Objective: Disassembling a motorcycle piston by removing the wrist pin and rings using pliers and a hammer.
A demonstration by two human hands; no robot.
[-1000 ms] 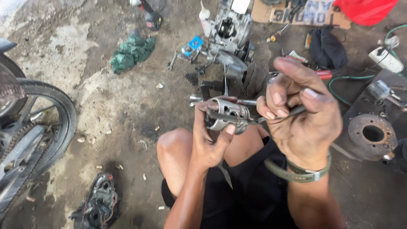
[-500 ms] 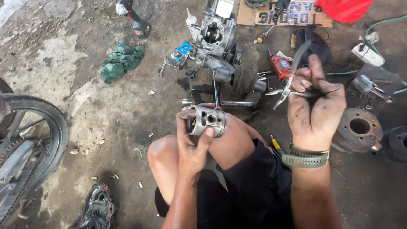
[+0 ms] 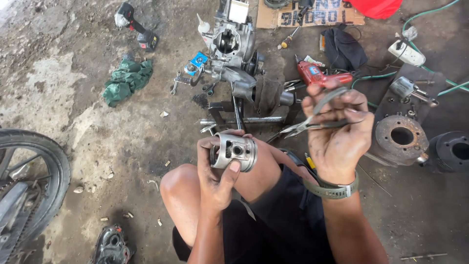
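Piston [image 3: 234, 152] was the thing in hand, a grey metal one lying on its side, gripped in the left hand [image 3: 218, 173] above the bare knee [image 3: 181, 182], thumb pressed on the near edge and the other fingers wrapped over the far side, pin hole facing the camera. Going big to small around it: a motorcycle wheel [image 3: 30, 182] sat at the left edge, and the stripped engine [image 3: 233, 48] stood on a dark metal stand [image 3: 240, 117] straight ahead, its round open bore showing dark inside, couldn't tell what was in there. Off to the right were two cylinder parts on the concrete, a rusty one [image 3: 400, 139] with a round hole through the middle and a black one [image 3: 452, 150] just beside it, both looked hollow. A flat brown cardboard piece [image 3: 312, 14] with dark lettering lay at the top, near a red thing [image 3: 378, 7] in the corner. A crumpled green rag [image 3: 126, 80] lay left of the engine, a cordless driver [image 3: 134, 24] above that, a red power drill [image 3: 320, 74] right of the engine, and a small blue square packet [image 3: 198, 59] tucked against the engine's left side. The right hand [image 3: 337, 132], grimy, with a grey watch band at the wrist, was closed tight around the handles of needle-nose pliers [image 3: 305, 126], tips pointing left toward the piston but not touching it.
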